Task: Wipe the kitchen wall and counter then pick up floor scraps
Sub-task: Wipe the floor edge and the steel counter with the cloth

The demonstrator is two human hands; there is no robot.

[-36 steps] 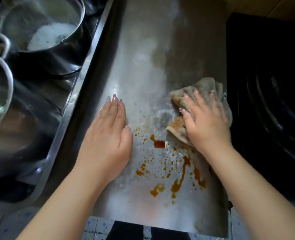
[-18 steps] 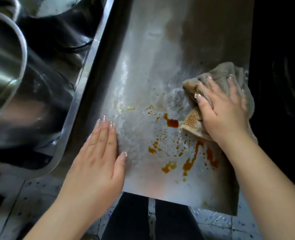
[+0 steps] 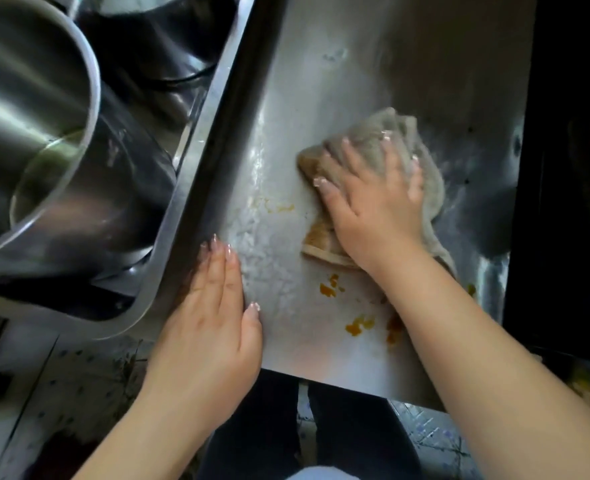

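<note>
At the bottom edge, a tiled floor (image 3: 425, 441) shows past the steel counter (image 3: 321, 351). On the counter's near left corner the left hand (image 3: 210, 327) lies flat, fingers straight and together. Orange spots (image 3: 328, 289) dot the wet steel beside it. Just beyond, the right hand (image 3: 373, 202) presses a grey cloth (image 3: 428, 188) down with spread fingers; the cloth's near edge is stained brown. Left of the counter a sink (image 3: 168, 237) holds steel pots (image 3: 26, 109); their contents cannot be made out. To the right lies a black stove (image 3: 570, 168).
</note>
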